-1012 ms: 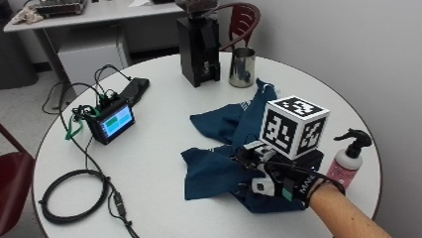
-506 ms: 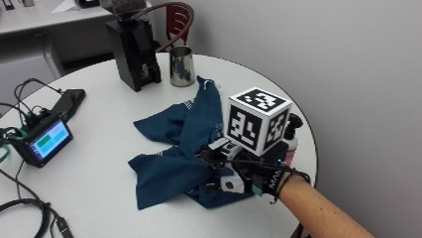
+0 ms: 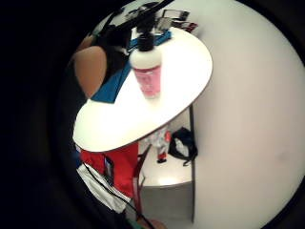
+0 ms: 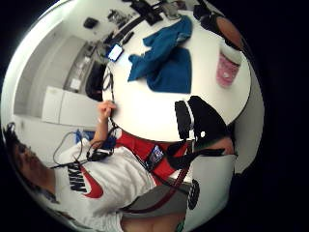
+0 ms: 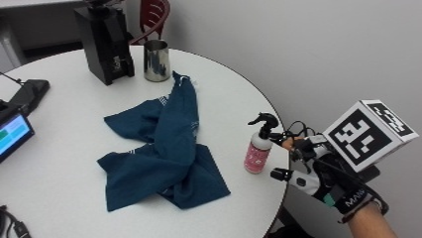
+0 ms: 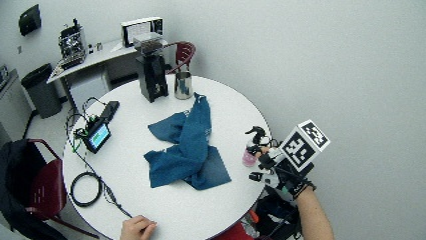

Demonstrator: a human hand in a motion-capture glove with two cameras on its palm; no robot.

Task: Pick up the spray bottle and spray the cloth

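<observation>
Spanning most of the view: round white table [image 5: 59, 198]. Spread crumpled across its middle, dark blue cloth [image 5: 165, 153]. Behind, black grinder [image 5: 104, 42] beside steel cup [image 5: 157, 60]. Near the table's edge, upright and just beside the cloth, pink spray bottle [image 5: 258, 148] with black trigger. Alongside the bottle, off the rim, gloved right hand [image 5: 316, 168], fingers spread, gripping nothing.
</observation>
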